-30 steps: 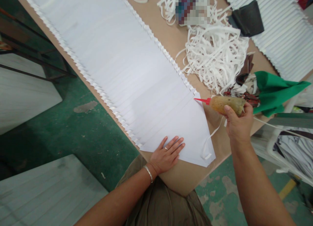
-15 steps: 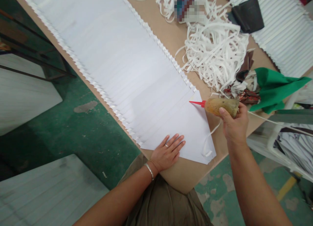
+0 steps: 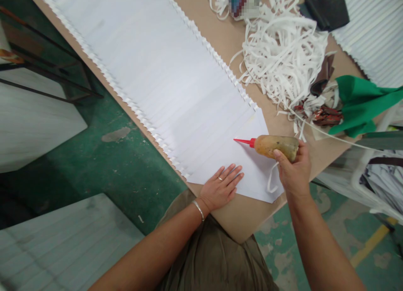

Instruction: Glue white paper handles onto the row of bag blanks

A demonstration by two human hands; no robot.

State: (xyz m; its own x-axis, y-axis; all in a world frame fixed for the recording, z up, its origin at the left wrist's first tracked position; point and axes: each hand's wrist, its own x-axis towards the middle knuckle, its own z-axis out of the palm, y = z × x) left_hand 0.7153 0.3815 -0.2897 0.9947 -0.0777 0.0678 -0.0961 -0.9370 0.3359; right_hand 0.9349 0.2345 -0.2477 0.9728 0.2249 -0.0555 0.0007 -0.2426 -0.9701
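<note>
While pressing flat with the left hand point(image 3: 222, 188), fingers slightly spread and curled round nothing, on the near end of the long run of overlapping white paper-like sheets point(image 3: 176, 93), holds in the right hand point(image 3: 294, 169) a stubby amber-brown, plastic-looking squeeze bottle point(image 3: 273, 145) with a tapered red nozzle point(image 3: 244, 141). Wraps thumb and fingers round the base end, on the right, with the nozzle pointing left over the sheets; contact between tip and surface impossible to tell. Seems light, with walls likely to yield under a squeeze, perhaps tacky where stained. Best held round the rear of the body, clear of the thin nozzle. As for the sheets, laid along the tan tabletop point(image 3: 236, 224) from near right to far left: probably light, flexible, quick to slide or crease, so better steadied with a flat palm than pinched. Close to the near right corner, a loose, narrow white strip point(image 3: 269, 184), probably soft and limp.
</note>
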